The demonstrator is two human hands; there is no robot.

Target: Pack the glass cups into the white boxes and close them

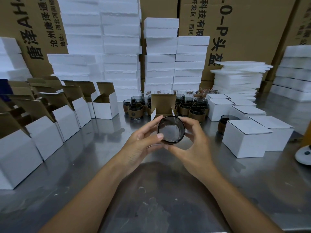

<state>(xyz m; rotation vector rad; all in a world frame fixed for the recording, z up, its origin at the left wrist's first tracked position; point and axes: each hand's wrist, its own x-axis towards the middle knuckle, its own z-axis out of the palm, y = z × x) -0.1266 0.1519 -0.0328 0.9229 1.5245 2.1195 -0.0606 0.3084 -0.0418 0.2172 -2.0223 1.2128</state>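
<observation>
A dark smoked glass cup [170, 129] is held over the steel table, its mouth turned toward me. My left hand [143, 143] grips its left side with the thumb on the rim. My right hand [193, 140] curls round its right side and underside. Just behind the cup stands an open white box [163, 105] with its brown lid flap upright. A cluster of several more glass cups with brown sleeves [193, 108] sits behind that box.
Rows of open white boxes [64, 118] line the left side. Closed white boxes [245, 137] stand at the right, one cup [225, 121] among them. Foam block stacks [121, 47], thin foam sheets [239, 76] and big cardboard cartons fill the back. A white object [303, 153] lies at the right edge.
</observation>
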